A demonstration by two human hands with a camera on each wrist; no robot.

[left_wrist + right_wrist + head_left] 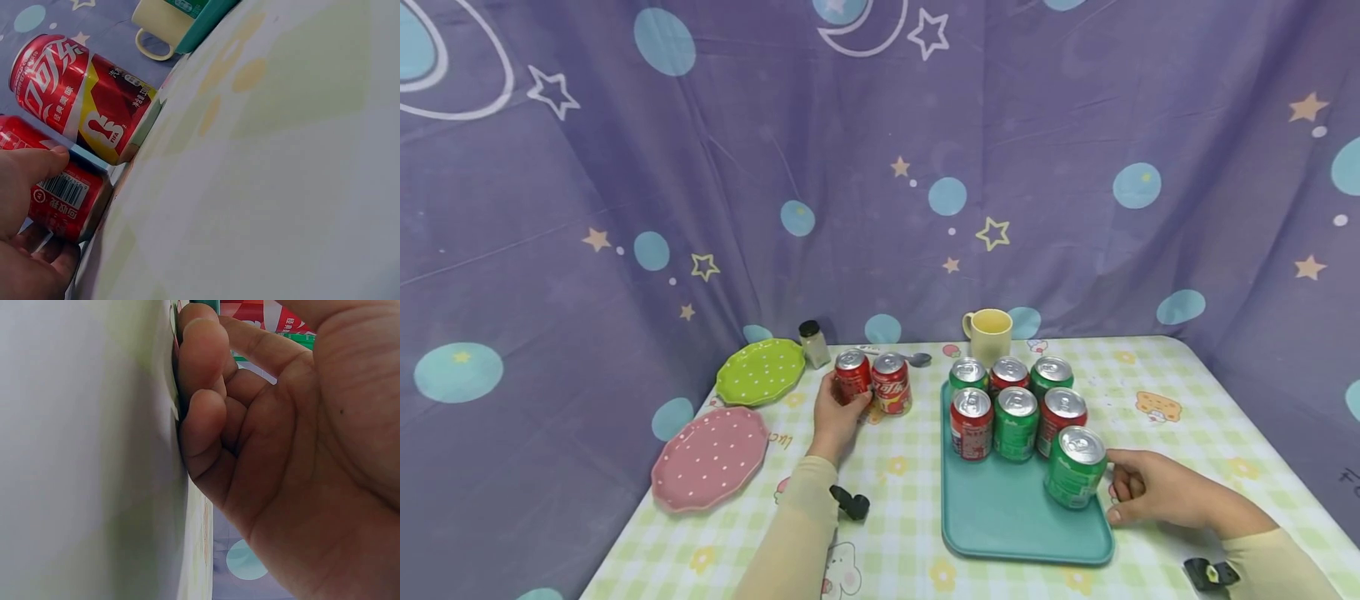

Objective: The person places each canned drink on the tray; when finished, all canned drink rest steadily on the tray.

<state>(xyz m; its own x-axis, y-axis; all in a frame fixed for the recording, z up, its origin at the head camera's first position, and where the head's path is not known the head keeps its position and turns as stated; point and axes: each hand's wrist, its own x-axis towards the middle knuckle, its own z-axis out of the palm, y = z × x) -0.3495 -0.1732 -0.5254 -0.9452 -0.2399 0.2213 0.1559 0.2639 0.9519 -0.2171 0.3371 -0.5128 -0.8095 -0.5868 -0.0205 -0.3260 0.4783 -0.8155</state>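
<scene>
My left hand (837, 418) holds a red soda can (850, 380) at the left back of the table, thumb on its near side and fingers on its far side. Beside it stands another red can (891, 392), with a yellow band in the left wrist view. On the right, a teal tray (1000, 529) bears red and green cans in rows. A green can (1073, 477) stands at the tray's right edge. Next to that edge rests my right hand (1168, 487), index finger reaching toward the green can, other fingers loosely bent, palm bare in the right wrist view.
Behind the tray stands a yellow mug (990, 329). A spoon (917, 360) lies behind the two red cans. At left are a green dotted plate (760, 372), a pink dotted plate (711, 458) and a black-capped jar (813, 344). A purple curtain (880, 125) closes off the back.
</scene>
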